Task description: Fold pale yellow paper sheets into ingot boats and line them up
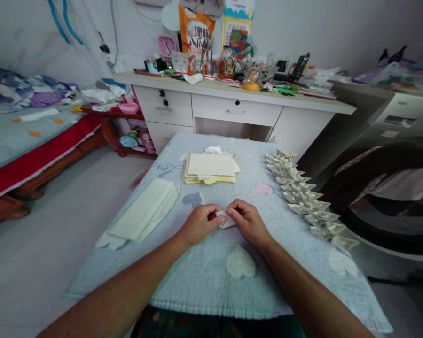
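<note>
Between my hands is a small pale piece of folded paper (228, 222), just above or on the cloth-covered table (204, 281). My left hand (202, 223) pinches its left edge with thumb and fingers. From the right, my right hand (248, 220) closes on its upper edge, hiding part of the sheet. To the left lies a fanned stack of pale green paper (144, 209). Ahead of my hands sits a pile of cream and yellow paper sheets (211, 166). Along the right side runs a row of folded paper pieces (306, 196) with pointed ends.
A white desk (232, 105) crowded with jars, a snack bag (195, 40) and a pink clock (167, 46) stands beyond the table. At left is a bed (28, 136); at right, a front-loading washing machine (402, 117) with clothing hanging at its door.
</note>
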Demonstrator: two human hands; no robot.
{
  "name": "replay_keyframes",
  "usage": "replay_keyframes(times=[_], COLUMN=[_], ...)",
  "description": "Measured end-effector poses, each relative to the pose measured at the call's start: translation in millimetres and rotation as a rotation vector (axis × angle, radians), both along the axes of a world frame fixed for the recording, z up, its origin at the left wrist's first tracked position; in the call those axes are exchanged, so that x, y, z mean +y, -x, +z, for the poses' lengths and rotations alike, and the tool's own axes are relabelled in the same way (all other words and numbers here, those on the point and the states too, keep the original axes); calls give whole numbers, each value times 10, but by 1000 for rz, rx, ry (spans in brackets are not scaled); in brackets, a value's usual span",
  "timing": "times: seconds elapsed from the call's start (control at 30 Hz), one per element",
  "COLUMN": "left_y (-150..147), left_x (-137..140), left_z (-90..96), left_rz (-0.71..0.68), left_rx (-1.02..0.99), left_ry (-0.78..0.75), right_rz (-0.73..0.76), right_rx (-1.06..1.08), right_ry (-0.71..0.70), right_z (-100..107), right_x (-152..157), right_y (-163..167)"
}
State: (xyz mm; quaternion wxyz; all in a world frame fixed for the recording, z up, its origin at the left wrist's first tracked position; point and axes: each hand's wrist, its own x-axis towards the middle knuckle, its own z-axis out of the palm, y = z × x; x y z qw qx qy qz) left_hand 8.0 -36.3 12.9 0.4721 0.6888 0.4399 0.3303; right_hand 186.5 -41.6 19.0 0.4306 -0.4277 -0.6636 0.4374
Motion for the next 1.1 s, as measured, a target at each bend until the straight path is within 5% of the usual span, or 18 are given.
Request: replay_keyframes(times=[0.5,0.9,1.1], left_y=[-10,13,18], left_x=[9,56,33], left_z=[-35,-84,-19], left_rz=[101,155,107], left_rx=[-397,50,97], left_ry=[76,-217,-318], right_rz=[30,29,49], right_rx=[-137,-284,-454], right_ry=[39,-190,-279], right_z=[-68,-40,-32], right_x=[21,12,10], right_y=[-24,-25,-80])
